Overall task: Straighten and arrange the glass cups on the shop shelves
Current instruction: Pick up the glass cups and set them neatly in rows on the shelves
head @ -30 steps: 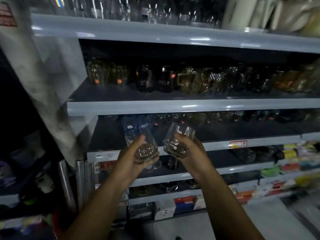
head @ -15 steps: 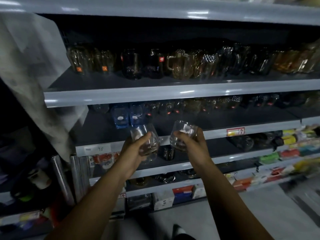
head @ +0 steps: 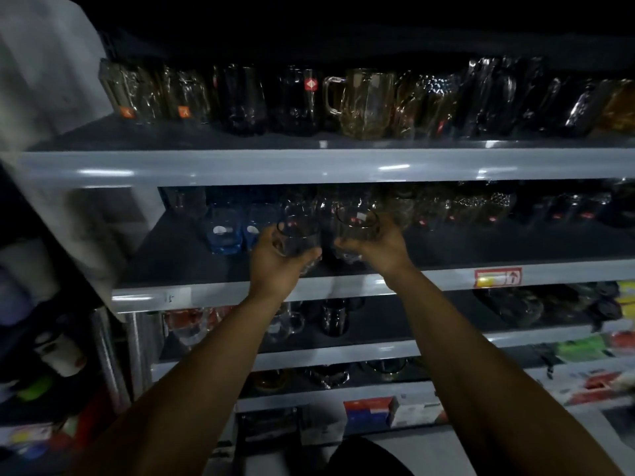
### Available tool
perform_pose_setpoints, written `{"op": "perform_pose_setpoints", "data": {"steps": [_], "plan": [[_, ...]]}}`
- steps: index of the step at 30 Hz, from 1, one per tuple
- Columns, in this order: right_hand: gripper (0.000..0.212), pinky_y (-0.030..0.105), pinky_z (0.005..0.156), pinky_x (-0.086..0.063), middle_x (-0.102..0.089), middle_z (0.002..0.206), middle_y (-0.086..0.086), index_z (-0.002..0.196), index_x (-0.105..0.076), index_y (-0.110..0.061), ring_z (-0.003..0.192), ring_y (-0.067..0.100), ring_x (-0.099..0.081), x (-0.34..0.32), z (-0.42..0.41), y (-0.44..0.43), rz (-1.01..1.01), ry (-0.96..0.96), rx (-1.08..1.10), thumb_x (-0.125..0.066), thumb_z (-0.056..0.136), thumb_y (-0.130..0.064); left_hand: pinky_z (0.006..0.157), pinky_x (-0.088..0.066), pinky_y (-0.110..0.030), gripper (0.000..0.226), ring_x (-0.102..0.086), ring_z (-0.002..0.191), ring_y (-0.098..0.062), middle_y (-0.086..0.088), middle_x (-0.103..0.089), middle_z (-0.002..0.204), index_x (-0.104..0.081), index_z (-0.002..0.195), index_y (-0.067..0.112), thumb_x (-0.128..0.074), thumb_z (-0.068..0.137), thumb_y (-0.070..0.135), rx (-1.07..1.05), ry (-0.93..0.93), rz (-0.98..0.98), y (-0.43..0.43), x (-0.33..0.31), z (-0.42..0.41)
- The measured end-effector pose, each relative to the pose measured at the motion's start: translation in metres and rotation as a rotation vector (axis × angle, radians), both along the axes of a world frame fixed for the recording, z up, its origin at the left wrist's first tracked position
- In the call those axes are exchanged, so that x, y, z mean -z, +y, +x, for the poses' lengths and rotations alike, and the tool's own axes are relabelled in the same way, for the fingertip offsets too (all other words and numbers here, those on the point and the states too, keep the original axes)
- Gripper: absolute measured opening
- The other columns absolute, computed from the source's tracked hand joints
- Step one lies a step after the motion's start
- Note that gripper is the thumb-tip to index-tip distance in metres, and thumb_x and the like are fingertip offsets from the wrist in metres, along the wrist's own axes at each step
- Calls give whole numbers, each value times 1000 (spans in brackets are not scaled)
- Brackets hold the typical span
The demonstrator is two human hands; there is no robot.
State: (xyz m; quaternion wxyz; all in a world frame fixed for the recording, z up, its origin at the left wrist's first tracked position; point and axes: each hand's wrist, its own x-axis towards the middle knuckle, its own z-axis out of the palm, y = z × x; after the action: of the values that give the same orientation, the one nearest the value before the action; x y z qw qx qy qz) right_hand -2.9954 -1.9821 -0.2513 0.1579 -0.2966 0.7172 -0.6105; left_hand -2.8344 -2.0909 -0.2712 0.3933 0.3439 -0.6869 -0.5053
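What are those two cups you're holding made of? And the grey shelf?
The left cup looks like clear, smooth glass: you can see right through it. The right cup looks the same, with a shiny rim. The shelf is probably painted metal, grey and glossy: lights reflect off its front edge.

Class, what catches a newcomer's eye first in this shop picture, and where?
At centre, the left hand holds the left glass cup and the right hand the right glass cup at the middle shelf. Blue glasses stand just left; an amber mug sits one shelf up.
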Motion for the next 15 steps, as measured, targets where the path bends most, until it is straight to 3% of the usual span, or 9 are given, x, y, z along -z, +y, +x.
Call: {"op": "perform_pose_setpoints", "data": {"steps": [2, 5, 10, 15], "plan": [[68, 43, 98, -56, -71, 112, -3, 115, -57, -18, 107, 18, -68, 10, -11, -8, 25, 5, -12, -97, 61, -17, 92, -52, -29, 60, -67, 100, -9, 11, -70, 106, -61, 117, 20, -94, 67, 25, -21, -30, -41, -5, 6, -10], [67, 43, 99, -55, -69, 110, -4, 118, -56, -17, 107, 18, -68, 19, -21, -17, 19, -2, -18, -95, 63, -13, 89, -52, -24, 53, -66, 96, -7, 13, -70, 101, -61, 110, 24, -93, 68, 23, -55, -38, -82, -9, 11, -21], [68, 43, 98, -56, -69, 107, -7, 120, -55, -15, 105, 16, -68, 25, -34, -27, 25, 2, -47, -95, 64, -13, 94, -56, -34, 60, -69, 101, -9, 8, -73, 109, -62, 118, 20, -93, 67, 32, -71, -66, -103, -13, 18, -37], [75, 41, 105, -51, -66, 120, -7, 130, -50, -19, 113, 14, -64, 29, -36, -29, 72, 34, -106, -93, 68, -17, 88, -49, -11, 68, -65, 106, -9, 8, -67, 116, -56, 125, 17, -91, 70, 39, -4, -174, -155, -16, 15, -39]]}}
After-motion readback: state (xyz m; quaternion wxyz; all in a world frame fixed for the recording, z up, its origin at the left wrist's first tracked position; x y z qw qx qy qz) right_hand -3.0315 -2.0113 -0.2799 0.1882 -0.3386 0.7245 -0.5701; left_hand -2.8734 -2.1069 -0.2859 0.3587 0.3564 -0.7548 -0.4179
